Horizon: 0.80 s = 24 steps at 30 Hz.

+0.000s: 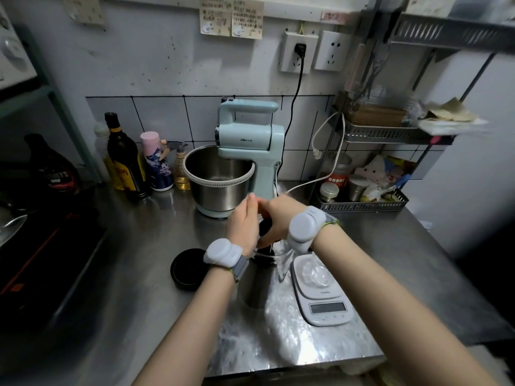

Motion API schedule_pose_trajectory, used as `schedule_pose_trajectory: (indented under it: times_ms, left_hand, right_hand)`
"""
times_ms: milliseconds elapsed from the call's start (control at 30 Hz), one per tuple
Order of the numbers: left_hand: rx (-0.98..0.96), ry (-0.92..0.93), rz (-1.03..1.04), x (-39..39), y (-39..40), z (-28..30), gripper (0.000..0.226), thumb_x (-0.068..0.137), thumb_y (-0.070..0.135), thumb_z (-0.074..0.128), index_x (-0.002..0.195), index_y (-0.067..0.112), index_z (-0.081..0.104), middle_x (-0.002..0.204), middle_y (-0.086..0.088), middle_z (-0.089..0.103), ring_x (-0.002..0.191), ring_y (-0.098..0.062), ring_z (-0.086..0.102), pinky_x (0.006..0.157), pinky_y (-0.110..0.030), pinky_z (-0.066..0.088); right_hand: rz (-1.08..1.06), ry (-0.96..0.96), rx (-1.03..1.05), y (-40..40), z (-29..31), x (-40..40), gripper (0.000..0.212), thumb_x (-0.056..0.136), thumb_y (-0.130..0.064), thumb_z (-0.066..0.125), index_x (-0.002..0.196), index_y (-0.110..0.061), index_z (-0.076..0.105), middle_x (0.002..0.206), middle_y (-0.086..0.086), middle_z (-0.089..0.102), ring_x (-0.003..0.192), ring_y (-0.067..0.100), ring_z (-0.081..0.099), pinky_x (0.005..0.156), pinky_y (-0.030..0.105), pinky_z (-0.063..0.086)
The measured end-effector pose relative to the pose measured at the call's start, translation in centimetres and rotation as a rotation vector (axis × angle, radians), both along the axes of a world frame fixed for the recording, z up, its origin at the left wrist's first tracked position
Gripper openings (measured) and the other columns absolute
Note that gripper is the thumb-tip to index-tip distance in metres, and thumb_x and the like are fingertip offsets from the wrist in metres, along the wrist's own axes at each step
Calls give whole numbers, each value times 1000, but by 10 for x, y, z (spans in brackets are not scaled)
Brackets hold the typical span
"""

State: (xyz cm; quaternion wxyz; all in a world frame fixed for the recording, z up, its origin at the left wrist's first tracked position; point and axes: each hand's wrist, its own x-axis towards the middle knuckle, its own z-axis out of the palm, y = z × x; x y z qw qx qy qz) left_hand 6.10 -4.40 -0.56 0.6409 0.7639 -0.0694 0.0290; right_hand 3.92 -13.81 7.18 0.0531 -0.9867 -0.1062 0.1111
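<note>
Our right hand (276,218) is curled round a dark object (264,228), too blurred to identify, and holds it right above the open steel cup (255,285). Our left hand (244,222) sits against its left side with fingers together and near straight; we can't tell whether it grips. The cup stands mid-worktop (139,246) with a clear bag (285,256) at its rim, a black lid (188,270) just to its left, the scale (324,299) just to its right and the stand mixer (248,143) behind.
</note>
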Motion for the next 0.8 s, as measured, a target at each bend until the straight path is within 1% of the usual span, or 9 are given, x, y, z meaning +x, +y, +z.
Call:
schedule_pose_trajectory:
  times_ms: [200, 333, 433, 500, 533, 567, 633, 700, 800]
  left_hand:
    - [91, 99, -13, 6, -4, -4, 55, 99, 43, 24, 86, 9, 66, 98, -18, 69, 99, -34, 60, 86, -39, 44]
    - [19, 125, 27, 2, -2, -3, 51, 100, 38, 27, 90, 17, 72, 104, -14, 70, 102, -31, 60, 94, -39, 45]
    - [10, 134, 63, 2, -3, -3, 49, 100, 36, 29, 90, 14, 72, 104, -14, 70, 102, -30, 60, 91, -35, 44]
    - [4, 140, 87, 4, -4, -6, 50, 100, 35, 29, 87, 12, 72, 102, -14, 71, 100, -30, 60, 89, -33, 44]
    - [7, 135, 92, 5, -4, -7, 51, 100, 35, 29, 86, 12, 73, 99, -13, 72, 98, -30, 61, 88, -31, 44]
    - [11, 126, 90, 5, -5, -8, 52, 100, 35, 29, 84, 12, 73, 96, -11, 73, 96, -28, 62, 85, -29, 44]
    - [20, 113, 90, 6, -5, -11, 53, 100, 35, 29, 82, 11, 73, 92, -9, 73, 91, -24, 62, 79, -25, 41]
    - [19, 104, 91, 7, -4, -13, 53, 100, 35, 30, 81, 11, 73, 89, -7, 73, 89, -22, 63, 78, -24, 40]
    - [10, 101, 88, 8, -4, -14, 53, 100, 35, 30, 80, 9, 73, 87, -5, 74, 87, -20, 64, 80, -25, 43]
  right_hand:
    - [-25, -13, -128, 9, -43, 25, 60, 66, -30, 75, 119, -13, 54, 104, 6, 70, 95, 27, 68, 81, 30, 55]
    - [34, 27, -153, 9, -38, 23, 51, 79, -23, 67, 126, -10, 54, 127, 5, 59, 111, 26, 61, 88, 27, 46]
    - [27, 45, -249, 19, -48, 30, 37, 96, -13, 42, 133, -10, 48, 140, 3, 50, 126, 17, 52, 103, 22, 36]
    - [64, -119, -377, 32, -75, 37, 45, 98, -12, 17, 122, -19, 55, 124, -12, 57, 108, -5, 56, 99, 4, 34]
    - [78, -185, -479, 43, -84, 37, 57, 97, -18, 7, 119, -23, 60, 109, -16, 59, 96, -14, 55, 96, 0, 34]
    - [100, -193, -633, 49, -89, 32, 62, 90, 6, 17, 112, -28, 64, 93, -12, 63, 90, -15, 56, 96, 0, 34]
    - [46, -36, -913, 61, -92, 29, 79, 56, 25, 37, 100, -33, 67, 73, 3, 60, 89, -11, 60, 101, 4, 35]
    - [-45, 44, -1016, 70, -94, 25, 71, 59, 20, 39, 98, -32, 68, 77, 2, 64, 89, -6, 63, 101, 8, 38]
    - [-16, 11, -1053, 63, -97, 18, 92, 42, 41, 21, 94, -18, 68, 100, -13, 70, 99, 1, 64, 110, 19, 32]
